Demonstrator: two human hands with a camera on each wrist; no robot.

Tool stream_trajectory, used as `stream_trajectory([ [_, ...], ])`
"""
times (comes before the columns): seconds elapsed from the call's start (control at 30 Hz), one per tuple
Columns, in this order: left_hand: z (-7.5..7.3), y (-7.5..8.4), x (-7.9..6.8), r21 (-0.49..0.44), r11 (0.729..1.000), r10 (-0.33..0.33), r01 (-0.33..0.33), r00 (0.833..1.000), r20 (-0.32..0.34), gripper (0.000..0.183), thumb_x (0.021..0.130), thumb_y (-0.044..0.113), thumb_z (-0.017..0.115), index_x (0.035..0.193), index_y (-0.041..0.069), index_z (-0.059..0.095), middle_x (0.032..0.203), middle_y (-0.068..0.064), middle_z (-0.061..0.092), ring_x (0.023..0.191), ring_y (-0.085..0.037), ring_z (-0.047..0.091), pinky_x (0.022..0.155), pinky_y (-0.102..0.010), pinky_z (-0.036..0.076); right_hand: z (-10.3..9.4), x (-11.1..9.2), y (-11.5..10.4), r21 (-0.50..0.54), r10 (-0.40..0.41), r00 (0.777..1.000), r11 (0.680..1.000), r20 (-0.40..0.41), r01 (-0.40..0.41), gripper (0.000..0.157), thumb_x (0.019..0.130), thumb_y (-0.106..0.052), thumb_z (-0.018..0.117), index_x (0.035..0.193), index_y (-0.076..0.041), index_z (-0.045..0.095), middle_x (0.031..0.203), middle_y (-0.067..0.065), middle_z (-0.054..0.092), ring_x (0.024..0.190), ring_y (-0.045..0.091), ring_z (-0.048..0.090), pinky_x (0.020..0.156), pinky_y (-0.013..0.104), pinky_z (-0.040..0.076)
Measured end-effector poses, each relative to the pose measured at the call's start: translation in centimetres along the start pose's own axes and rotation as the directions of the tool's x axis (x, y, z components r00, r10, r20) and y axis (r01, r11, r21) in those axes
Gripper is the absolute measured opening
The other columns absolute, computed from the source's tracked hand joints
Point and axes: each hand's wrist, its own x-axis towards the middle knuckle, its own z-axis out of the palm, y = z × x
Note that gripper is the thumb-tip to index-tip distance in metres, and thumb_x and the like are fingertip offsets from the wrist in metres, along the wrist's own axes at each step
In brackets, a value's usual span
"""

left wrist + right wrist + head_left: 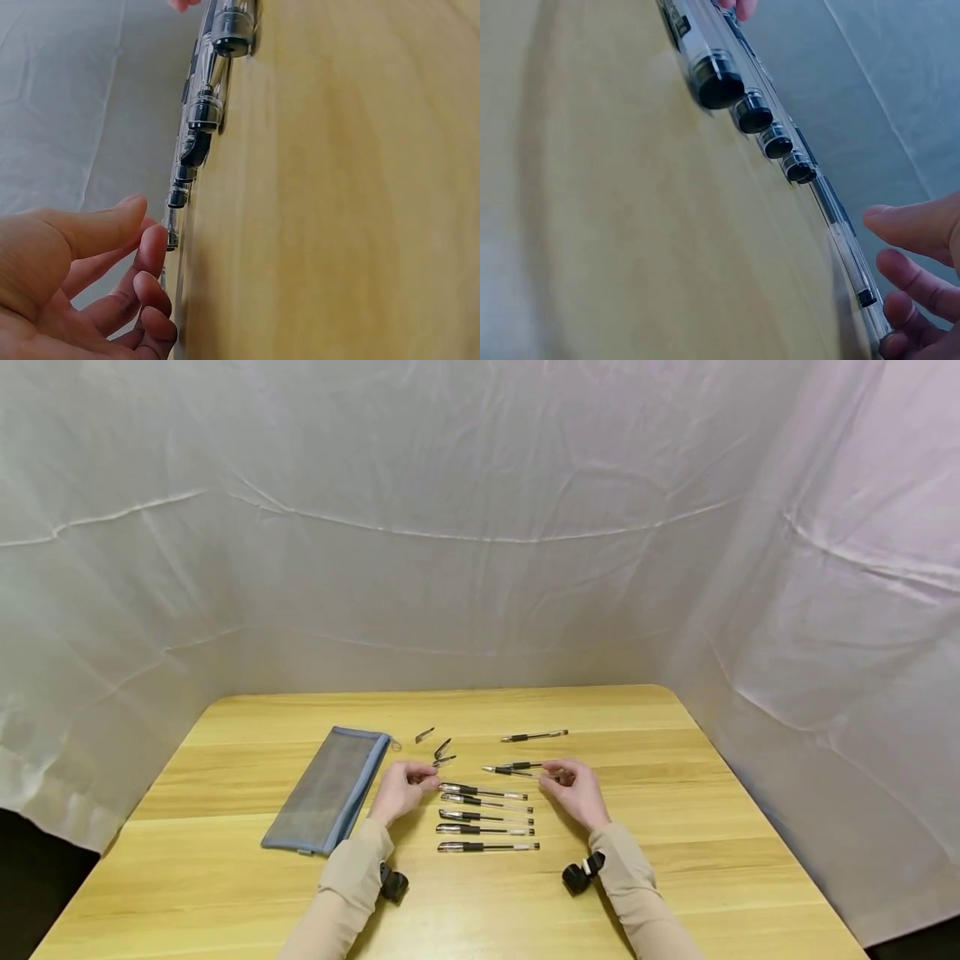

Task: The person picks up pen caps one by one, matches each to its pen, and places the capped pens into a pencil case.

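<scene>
My left hand (405,789) is beside the capped end of the farthest gel pen (483,792) in a row of several capped pens, just below three loose pen caps (442,748). Its fingers (154,247) curve loosely, with nothing visible between them and the thumb. At the right, my right hand (576,789) hovers by the rear ends of two uncapped pens (510,770) that lie close together. Thumb and fingers (915,274) stand apart there; the lower fingertips are near or touching a pen, I cannot tell which. A third uncapped pen (534,736) lies farther back.
A blue-edged mesh zip pouch (322,793) lies flat to the left of my left hand. The wooden table (712,860) is bounded by pale cloth curtains (480,585) at the back and sides. Each wrist wears a small black camera (393,885).
</scene>
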Motion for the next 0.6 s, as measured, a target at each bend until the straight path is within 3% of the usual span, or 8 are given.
stream_trajectory([
  [0.3, -0.02, -0.25, -0.03, -0.009, 1.0, 0.008, -0.008, 1.0, -0.026, 0.015, 0.091, 0.009, 0.074, 0.104, 0.002, 0.078, 0.099, -0.013, 0.076, 0.077, -0.014, 0.059, 0.068, -0.026, 0.045, 0.27, 0.4, 0.03, -0.054, 0.001, 1.0, 0.999, 0.022, 0.0, 0.027, 0.086, -0.011, 0.078, 0.112, -0.004, 0.075, 0.114, 0.016, 0.07, 0.087, 0.018, 0.06, 0.076, 0.026, 0.048],
  [0.5, 0.04, -0.15, -0.01, -0.021, 1.0, 0.014, -0.015, 1.0, -0.027, 0.015, 0.09, 0.008, 0.074, 0.103, 0.001, 0.077, 0.1, -0.014, 0.076, 0.076, -0.013, 0.057, 0.068, -0.026, 0.044, 0.45, 0.72, 0.09, -0.06, 0.016, 0.999, 0.998, 0.036, -0.014, 0.027, 0.087, -0.009, 0.078, 0.113, -0.004, 0.074, 0.115, 0.015, 0.072, 0.107, 0.031, 0.066, 0.097, 0.046, 0.052],
  [0.6, 0.12, -0.13, 0.02, -0.022, 1.0, 0.016, -0.017, 0.999, -0.03, 0.015, 0.09, 0.008, 0.074, 0.103, 0.001, 0.078, 0.1, -0.014, 0.076, 0.075, -0.012, 0.057, 0.068, -0.025, 0.044, 0.47, 0.82, 0.18, -0.08, 0.017, 0.999, 0.997, 0.039, -0.014, 0.025, 0.087, -0.008, 0.077, 0.111, -0.004, 0.075, 0.114, 0.015, 0.072, 0.109, 0.032, 0.065, 0.1, 0.05, 0.05],
])
